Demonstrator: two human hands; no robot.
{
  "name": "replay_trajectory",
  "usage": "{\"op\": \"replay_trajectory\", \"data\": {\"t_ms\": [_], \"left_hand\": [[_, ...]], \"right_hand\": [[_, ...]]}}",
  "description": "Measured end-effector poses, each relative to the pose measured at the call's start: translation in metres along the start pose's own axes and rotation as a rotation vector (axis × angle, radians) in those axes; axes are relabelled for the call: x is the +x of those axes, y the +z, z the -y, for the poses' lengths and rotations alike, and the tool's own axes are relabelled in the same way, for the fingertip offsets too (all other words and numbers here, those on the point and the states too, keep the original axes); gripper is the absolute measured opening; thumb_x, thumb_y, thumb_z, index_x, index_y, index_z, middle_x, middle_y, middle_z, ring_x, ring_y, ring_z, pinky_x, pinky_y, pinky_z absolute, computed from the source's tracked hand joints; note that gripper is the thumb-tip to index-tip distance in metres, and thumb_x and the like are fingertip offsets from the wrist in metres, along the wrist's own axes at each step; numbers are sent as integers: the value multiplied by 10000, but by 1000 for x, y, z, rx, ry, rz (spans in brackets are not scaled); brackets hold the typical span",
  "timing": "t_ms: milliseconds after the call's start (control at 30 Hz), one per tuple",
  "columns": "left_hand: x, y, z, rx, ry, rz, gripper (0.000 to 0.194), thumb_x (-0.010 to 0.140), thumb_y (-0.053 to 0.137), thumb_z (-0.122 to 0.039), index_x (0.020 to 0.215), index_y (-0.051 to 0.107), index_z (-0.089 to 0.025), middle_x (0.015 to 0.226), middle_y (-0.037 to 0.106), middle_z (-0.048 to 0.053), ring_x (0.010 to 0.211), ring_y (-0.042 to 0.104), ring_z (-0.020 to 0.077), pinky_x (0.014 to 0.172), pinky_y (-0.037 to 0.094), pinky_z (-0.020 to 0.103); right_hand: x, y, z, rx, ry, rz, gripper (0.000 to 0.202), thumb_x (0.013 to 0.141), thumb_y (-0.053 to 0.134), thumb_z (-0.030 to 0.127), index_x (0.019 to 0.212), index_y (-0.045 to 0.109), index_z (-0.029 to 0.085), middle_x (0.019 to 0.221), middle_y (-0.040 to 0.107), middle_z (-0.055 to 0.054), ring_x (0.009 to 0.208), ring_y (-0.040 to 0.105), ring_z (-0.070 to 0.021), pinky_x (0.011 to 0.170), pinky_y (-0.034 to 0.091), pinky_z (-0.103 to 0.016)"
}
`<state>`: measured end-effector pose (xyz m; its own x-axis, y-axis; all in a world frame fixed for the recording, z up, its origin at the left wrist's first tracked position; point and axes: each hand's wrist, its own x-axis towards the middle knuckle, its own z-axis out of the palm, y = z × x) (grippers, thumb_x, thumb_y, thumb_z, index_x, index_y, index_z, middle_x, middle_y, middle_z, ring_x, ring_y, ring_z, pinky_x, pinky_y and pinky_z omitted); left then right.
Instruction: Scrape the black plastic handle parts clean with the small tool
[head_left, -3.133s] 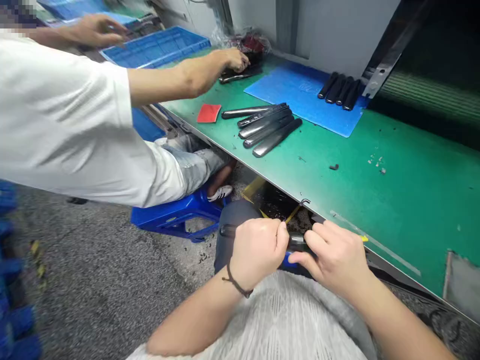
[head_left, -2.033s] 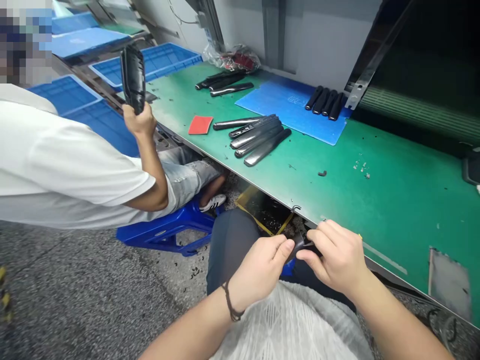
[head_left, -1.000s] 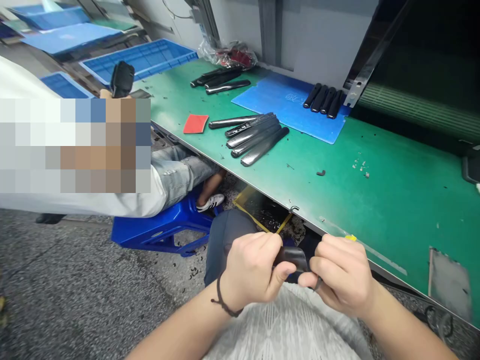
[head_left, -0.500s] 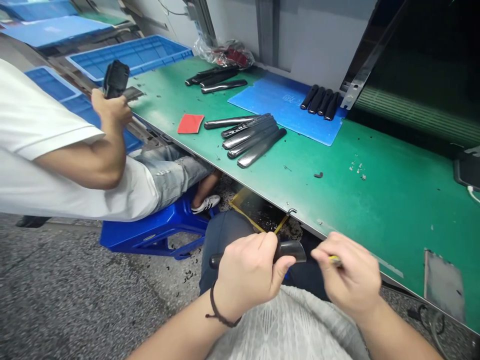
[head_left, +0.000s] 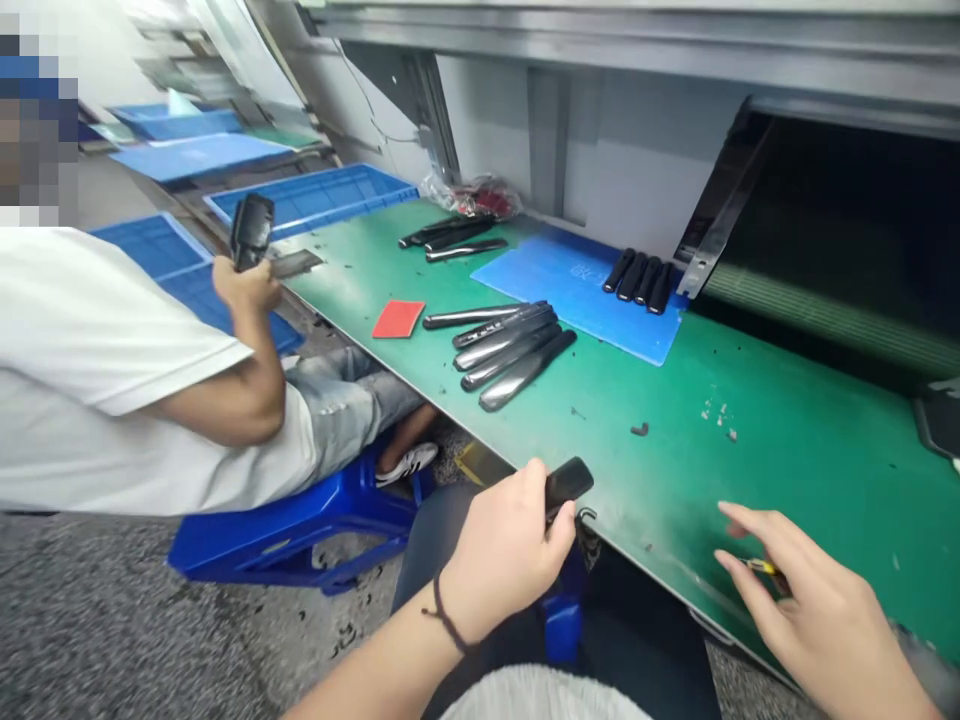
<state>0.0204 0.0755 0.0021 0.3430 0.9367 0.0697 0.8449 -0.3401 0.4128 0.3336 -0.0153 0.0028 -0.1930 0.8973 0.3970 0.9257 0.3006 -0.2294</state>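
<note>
The left hand (head_left: pixel 506 545), at six o'clock in the view, has its fingers wrapped tightly around a black piece (head_left: pixel 571 482), whose smooth, blunt end juts out beyond the thumb towards two o'clock, over the near edge of the green table (head_left: pixel 810 460). The right hand (head_left: pixel 821 595) is well apart from it at four o'clock, above the tabletop; its thumb and forefinger are spread, with nothing between their tips, while a yellow item (head_left: pixel 761 566), largely covered by the hand, seems to be gripped by the fingers behind. At twelve o'clock from the left hand lies a fan of glossy black pieces (head_left: pixel 502 358), overlapping on the table, with a red square (head_left: pixel 398 319) just beside it at its nine o'clock. At the fan's two o'clock is a blue sheet (head_left: pixel 555 285), and four short black pieces (head_left: pixel 637 283) stand side by side in a slanted row on its three o'clock end. A small bent black bit (head_left: pixel 640 429) lies on bare green at two o'clock from the left hand. At nine o'clock a co-worker in a white shirt (head_left: pixel 97 370) sits on a blue stool (head_left: pixel 285 545), a hand (head_left: pixel 251 288) closed around another black piece (head_left: pixel 253 230), held upright.
</note>
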Motion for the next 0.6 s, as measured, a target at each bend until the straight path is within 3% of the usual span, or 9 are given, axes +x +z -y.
{"op": "replay_trajectory", "data": {"t_ms": [100, 200, 300, 400, 500, 600], "left_hand": [[61, 0, 0, 40, 48, 7, 95, 973, 522, -218, 1057, 490, -188, 979, 650, 93, 778, 680, 243, 650, 482, 342], [118, 7, 1, 172, 190, -12, 194, 1025, 440, -198, 1182, 520, -116, 1140, 607, 171, 843, 675, 254, 696, 521, 356], [160, 18, 10, 343, 247, -49, 243, 1041, 382, -182, 1120, 589, -81, 1065, 597, 181, 846, 648, 282, 727, 526, 382], [187, 26, 26, 517, 341, -114, 283, 1044, 412, -237, 1056, 653, -90, 1047, 603, 201, 924, 615, 357, 797, 520, 450], [199, 27, 42, 595, 382, -178, 370, 1056, 408, -291, 1211, 663, -71, 1153, 610, 228, 984, 602, 385, 801, 509, 464], [208, 25, 50, 625, 364, -210, 439, 1065, 381, -300, 1319, 634, -47, 1226, 603, 252, 1040, 602, 401, 809, 498, 467]], "right_hand": [[15, 1, -36, -197, -40, -1, 312, 1061, 531, 441, 1264, 673, 251, 1123, 744, -63, 508, 588, -116, 472, 455, -291], [51, -3, -69, -409, 13, 40, 294, 1063, 504, 400, 1201, 696, 225, 1100, 727, -67, 699, 682, -158, 513, 412, -272], [108, -18, -116, -580, 266, 146, 266, 1030, 537, 363, 1141, 730, 219, 1104, 705, -70, 783, 675, -164, 579, 375, -266], [168, -48, -182, -700, 503, 68, 352, 1061, 468, 360, 1211, 709, 152, 1209, 668, -152, 899, 677, -216, 668, 401, -300], [217, -78, -248, -758, 757, 0, 442, 1077, 440, 379, 1317, 653, 74, 1331, 616, -251, 1018, 677, -279, 775, 441, -347], [247, -95, -294, -722, 930, 40, 483, 1040, 554, 445, 1252, 689, 32, 1206, 678, -285, 1042, 679, -316, 795, 448, -376]]}}
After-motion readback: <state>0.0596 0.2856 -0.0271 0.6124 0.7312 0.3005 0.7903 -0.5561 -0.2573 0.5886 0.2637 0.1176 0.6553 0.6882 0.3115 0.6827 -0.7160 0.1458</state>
